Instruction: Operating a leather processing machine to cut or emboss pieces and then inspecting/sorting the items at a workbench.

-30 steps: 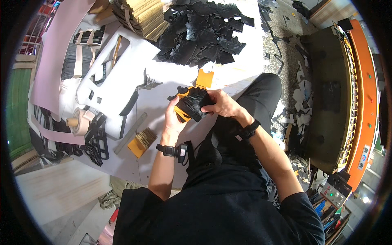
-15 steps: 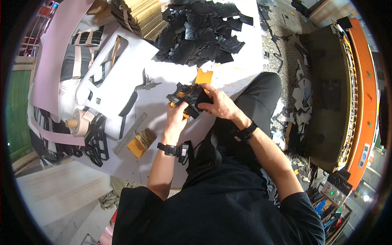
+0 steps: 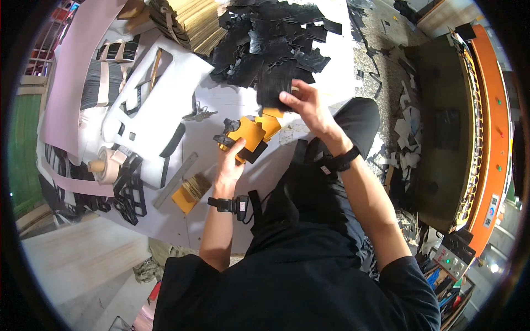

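Note:
My left hand (image 3: 229, 164) is closed on a small stack of notched yellow pieces (image 3: 248, 133), its thumb lying on top. Black parts stick out at the stack's left and lower edges. Farther off, my right hand (image 3: 313, 113) pinches a flat black sheet piece (image 3: 274, 88) between thumb and fingers. That piece overlaps the near edge of a heap of black cut pieces (image 3: 265, 41). Part of another yellow piece (image 3: 273, 112) shows just under the black piece's near end.
Left on the table lie a ruler (image 3: 177, 180), a banded yellow bundle (image 3: 191, 193), a tape roll (image 3: 108, 166) and white foam-like shapes (image 3: 149, 132). Banded grey strips (image 3: 102, 83) stand farther left. An orange-edged machine (image 3: 486, 138) stands at the right, with scraps on the floor.
My right hand has moved up and away from the left, now with a flat black piece. The dark crumpled piece over the left hand's stack is gone, so its yellow top shows.

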`<act>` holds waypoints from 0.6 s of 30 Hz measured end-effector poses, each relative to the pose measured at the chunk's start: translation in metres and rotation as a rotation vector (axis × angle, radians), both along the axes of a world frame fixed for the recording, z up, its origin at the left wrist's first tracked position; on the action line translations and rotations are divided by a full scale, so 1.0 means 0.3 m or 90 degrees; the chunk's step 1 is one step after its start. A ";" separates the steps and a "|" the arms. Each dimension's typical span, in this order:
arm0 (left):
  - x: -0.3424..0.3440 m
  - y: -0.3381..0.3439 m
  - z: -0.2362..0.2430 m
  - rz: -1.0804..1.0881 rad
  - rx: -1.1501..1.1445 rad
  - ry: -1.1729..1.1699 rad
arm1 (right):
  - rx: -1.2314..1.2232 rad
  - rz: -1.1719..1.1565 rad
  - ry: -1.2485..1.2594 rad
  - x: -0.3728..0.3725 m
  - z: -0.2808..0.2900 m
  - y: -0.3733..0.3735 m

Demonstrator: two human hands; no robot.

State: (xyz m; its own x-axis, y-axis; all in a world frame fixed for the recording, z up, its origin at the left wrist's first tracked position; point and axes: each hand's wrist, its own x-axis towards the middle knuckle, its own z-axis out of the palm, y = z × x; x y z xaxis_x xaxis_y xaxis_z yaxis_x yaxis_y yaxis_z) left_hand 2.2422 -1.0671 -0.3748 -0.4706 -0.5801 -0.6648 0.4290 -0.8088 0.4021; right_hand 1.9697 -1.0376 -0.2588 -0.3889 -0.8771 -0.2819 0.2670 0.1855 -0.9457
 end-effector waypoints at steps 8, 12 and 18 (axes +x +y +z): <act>-0.013 0.023 0.039 -0.112 -0.157 0.055 | 0.141 0.303 0.395 0.124 -0.103 0.024; 0.001 0.034 0.003 -0.106 -0.137 0.050 | 0.208 0.245 0.355 0.141 -0.094 0.022; 0.044 0.042 -0.006 -0.015 -0.102 0.037 | 0.178 0.288 0.355 0.143 -0.116 0.023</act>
